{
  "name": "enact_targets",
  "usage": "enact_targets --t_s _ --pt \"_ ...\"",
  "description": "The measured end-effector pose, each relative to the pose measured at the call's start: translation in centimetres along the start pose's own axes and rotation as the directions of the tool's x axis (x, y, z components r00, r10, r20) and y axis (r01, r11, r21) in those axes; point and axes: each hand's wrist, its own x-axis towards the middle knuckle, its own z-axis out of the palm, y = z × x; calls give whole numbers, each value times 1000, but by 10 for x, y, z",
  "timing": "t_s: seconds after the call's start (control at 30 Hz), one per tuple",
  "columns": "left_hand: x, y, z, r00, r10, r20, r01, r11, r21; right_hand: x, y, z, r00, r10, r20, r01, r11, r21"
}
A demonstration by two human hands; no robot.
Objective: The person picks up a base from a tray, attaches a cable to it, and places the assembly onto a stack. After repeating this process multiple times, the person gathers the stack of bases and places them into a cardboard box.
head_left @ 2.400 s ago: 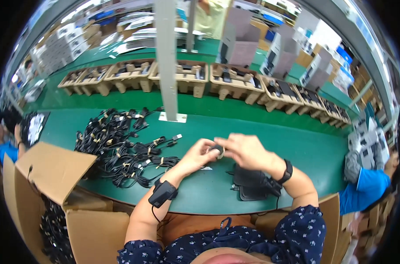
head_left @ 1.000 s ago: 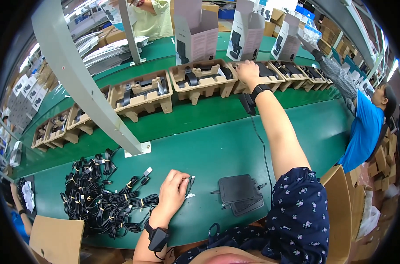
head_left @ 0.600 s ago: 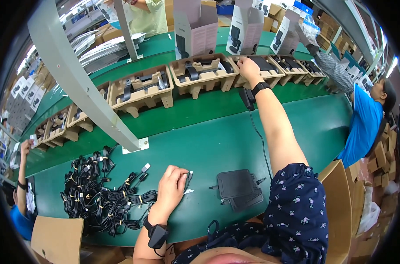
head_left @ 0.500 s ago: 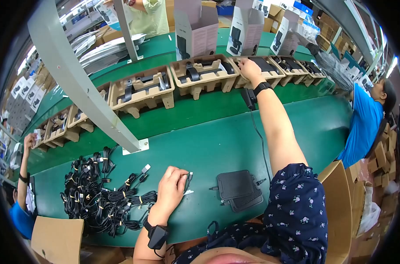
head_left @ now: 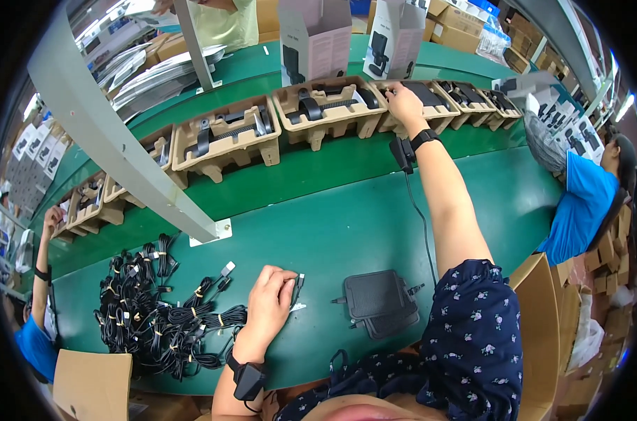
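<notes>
Two bare hands work far apart across a clock face centred on the view. At seven o'clock, the left hand (head_left: 269, 302) rests low over the smooth green tabletop (head_left: 332, 245), its fingers bent and aimed toward two o'clock, its forearm rising from the lower edge. Just at its thumb is a short black cable end with a pale metal plug (head_left: 299, 286); whether the fingers grip it cannot be told. At one o'clock, the right hand (head_left: 403, 105) reaches well forward on a nearly straight arm, back upward, fingers dipped into a brown moulded-pulp tray (head_left: 447, 119); the fingertips are too hidden to tell if they grasp anything. Similar brown pulp trays (head_left: 234, 154) form a curved row from nine to two o'clock. At eight o'clock sits a tangled heap of tied black cables (head_left: 182, 313); at five, flat black square pads (head_left: 374, 295) overlap on the tabletop.
</notes>
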Motion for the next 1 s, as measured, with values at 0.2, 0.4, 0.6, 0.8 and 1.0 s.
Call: enact_targets --t_s 0.2,0.4,0.6,0.8,1.0 --pt "0 0 -1 999 -32 20 33 999 -32 3 11 7 998 -39 -43 38 999 -10" --pt "6 -3 -3 999 -32 33 32 999 -17 -48 -20 -10 838 -484 -254 396 858 -328" --pt "13 -1 2 999 -29 35 28 999 19 -179 -54 -85 568 -773 280 707 634 314" --pt "10 -9 8 999 -35 32 35 999 -2 -273 -67 -123 208 -746 632 703 563 434" --pt "9 2 4 992 -91 86 91 996 8 -284 -68 -90 295 -734 612 546 655 522"
